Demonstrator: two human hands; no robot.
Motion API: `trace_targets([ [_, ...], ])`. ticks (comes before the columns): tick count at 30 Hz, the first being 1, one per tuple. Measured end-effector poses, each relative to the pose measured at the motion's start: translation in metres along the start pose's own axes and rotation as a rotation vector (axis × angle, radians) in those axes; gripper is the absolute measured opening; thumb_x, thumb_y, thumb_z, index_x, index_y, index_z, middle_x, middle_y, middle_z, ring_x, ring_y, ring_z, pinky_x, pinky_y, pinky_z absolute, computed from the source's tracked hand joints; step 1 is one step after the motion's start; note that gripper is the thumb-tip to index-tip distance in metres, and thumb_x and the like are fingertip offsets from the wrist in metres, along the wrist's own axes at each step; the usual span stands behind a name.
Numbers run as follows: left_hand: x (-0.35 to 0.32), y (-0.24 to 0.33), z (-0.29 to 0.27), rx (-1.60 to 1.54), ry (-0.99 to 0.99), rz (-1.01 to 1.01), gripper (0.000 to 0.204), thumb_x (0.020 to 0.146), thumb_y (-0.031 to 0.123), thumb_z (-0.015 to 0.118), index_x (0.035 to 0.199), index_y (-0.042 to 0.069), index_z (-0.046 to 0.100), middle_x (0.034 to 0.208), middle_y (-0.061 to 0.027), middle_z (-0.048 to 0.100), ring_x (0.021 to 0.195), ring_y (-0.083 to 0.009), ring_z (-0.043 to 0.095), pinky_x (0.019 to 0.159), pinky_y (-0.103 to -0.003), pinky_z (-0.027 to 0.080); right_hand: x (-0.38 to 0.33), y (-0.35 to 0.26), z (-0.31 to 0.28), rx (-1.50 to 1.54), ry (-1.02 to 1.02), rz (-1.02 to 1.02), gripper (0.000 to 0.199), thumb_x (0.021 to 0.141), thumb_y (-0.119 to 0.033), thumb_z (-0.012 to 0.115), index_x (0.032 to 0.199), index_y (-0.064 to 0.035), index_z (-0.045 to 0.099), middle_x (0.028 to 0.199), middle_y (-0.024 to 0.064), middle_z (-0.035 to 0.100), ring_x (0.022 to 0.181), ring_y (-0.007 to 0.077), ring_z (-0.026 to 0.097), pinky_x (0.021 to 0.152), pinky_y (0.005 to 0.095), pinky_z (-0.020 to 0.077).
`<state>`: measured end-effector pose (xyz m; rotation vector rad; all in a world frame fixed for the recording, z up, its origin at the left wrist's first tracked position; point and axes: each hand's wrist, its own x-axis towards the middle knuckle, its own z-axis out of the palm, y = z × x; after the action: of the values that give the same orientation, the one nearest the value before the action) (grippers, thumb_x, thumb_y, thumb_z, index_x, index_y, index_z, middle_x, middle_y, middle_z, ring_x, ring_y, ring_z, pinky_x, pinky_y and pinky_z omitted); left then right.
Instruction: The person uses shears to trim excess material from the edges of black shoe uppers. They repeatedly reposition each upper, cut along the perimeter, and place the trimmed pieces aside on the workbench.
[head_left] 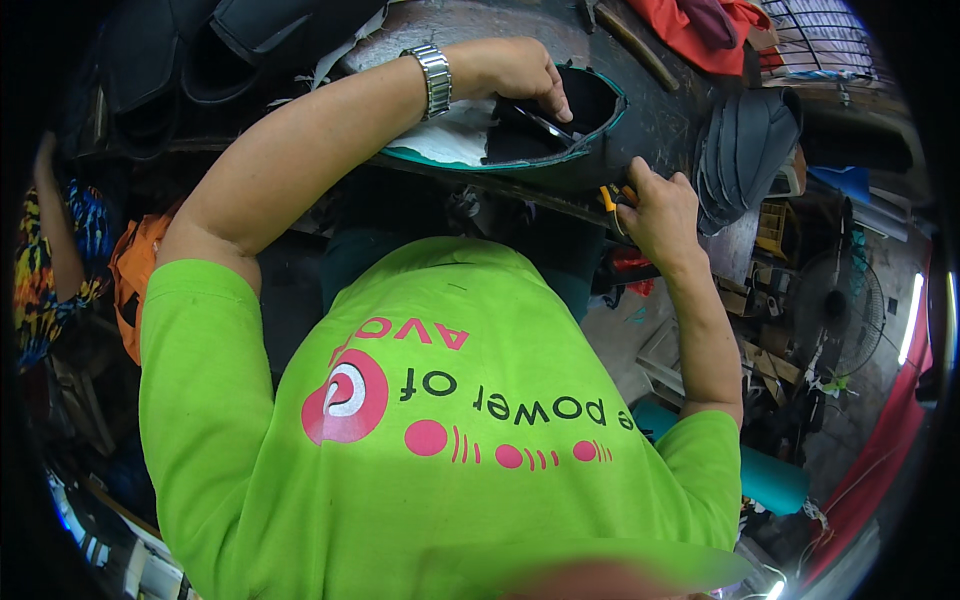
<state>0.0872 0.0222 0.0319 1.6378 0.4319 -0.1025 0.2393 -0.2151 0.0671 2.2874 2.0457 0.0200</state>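
Observation:
A black bag-like or shoe-like piece (598,135) with a teal edge lies at the near edge of the dark bench, its opening facing up. My left hand (530,78), with a metal watch on the wrist, reaches over it with the fingers curled down into the opening. Just under those fingertips shows a slim shiny strip (545,125); whether they grip it is unclear. White lining or paper (450,135) sits inside the piece's left part. At the bench edge my right hand (662,215) is closed around a small yellow-and-black handled tool (608,198), whose working end is hidden.
Stacked black curved pieces (745,150) stand to the right on the bench (690,120). Larger black pieces (240,50) pile up at far left. A wooden-handled tool (636,45) and red cloth (700,30) lie at the back. A fan (838,300) stands right; another person's arm (62,220) shows left.

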Motion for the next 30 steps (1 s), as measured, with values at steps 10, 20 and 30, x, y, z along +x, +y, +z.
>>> trace_targets([
  [10,-0.078,0.027,-0.031,-0.063,-0.161,0.316,0.026,0.083,0.026,0.077,0.073,0.004,0.066,0.083,-0.0019,0.063,0.075,-0.0071,0.056,0.071,-0.024,0.047,-0.014,-0.009,0.015,0.422,-0.027,0.256,0.037,0.072,-0.026,0.084,0.091,-0.0049,0.059,0.076,0.0157,0.07,0.075,0.0362,0.069,0.071,0.0418,0.0505],
  [20,-0.099,-0.003,-0.004,0.524,0.409,0.529,0.026,0.083,0.023,0.078,0.096,0.003,0.07,0.102,-0.0046,0.062,0.096,-0.0191,0.061,0.085,-0.031,0.048,-0.024,-0.023,0.018,0.448,-0.137,0.383,0.037,0.075,-0.024,0.082,0.101,-0.0044,0.064,0.087,0.0174,0.072,0.083,0.0343,0.071,0.076,0.0394,0.0531],
  [30,0.003,0.001,0.013,0.742,0.478,0.63,0.037,0.082,0.019,0.078,0.115,0.007,0.068,0.117,-0.0137,0.067,0.107,-0.0325,0.064,0.091,-0.04,0.051,-0.032,-0.022,0.006,0.36,-0.111,0.382,0.038,0.074,-0.027,0.082,0.089,-0.0022,0.057,0.072,0.02,0.065,0.074,0.0411,0.065,0.068,0.0472,0.0492],
])
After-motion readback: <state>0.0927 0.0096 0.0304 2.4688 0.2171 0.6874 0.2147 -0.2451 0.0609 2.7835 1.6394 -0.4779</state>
